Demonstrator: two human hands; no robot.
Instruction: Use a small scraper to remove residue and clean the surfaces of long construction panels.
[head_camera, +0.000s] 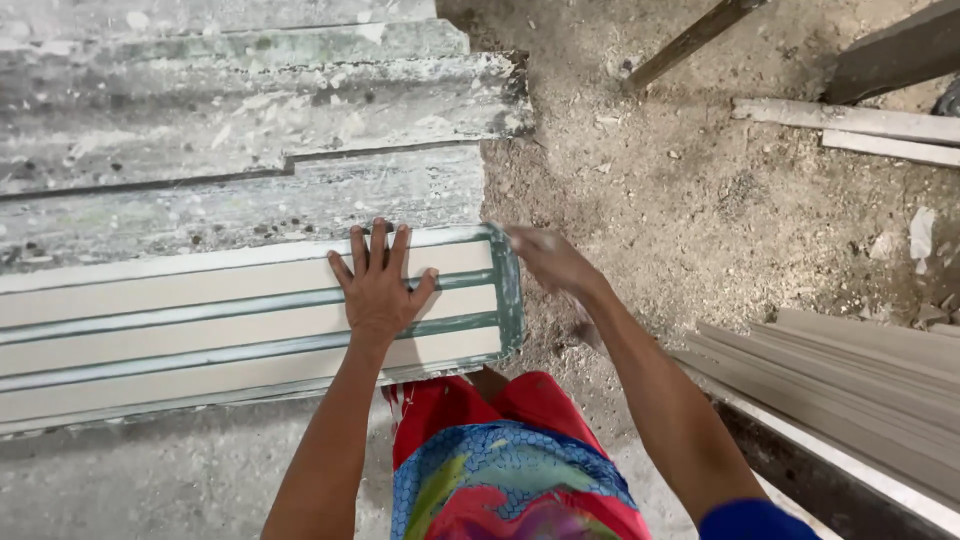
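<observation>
A long cream moulding (200, 320) with grey-green grooves lies flat across the left half of the view, running from the left edge to a rounded, green-edged end near the middle; it rests on a rough grey slab (240, 130) spattered with pale flecks, whose stepped edges show beyond it. The left hand (378, 285) lies palm down on the moulding close to its right end, fingers spread and pointing away from the person, fingertips reaching the far edge of the piece; it presses flat and grips nothing. Just past the moulding's end, the right hand (545, 260) hovers above the dirt floor (720, 210), blurred; whether its fingers are spread or curled cannot be told, and it seems to touch the end of the piece or hang just beside it. Below the hands, red and blue patterned clothing (500, 470) shows. At the right edge, pale strips (850, 385) lie stacked near the lower corner, and wooden planks (860, 120) lie toward the upper corner.
</observation>
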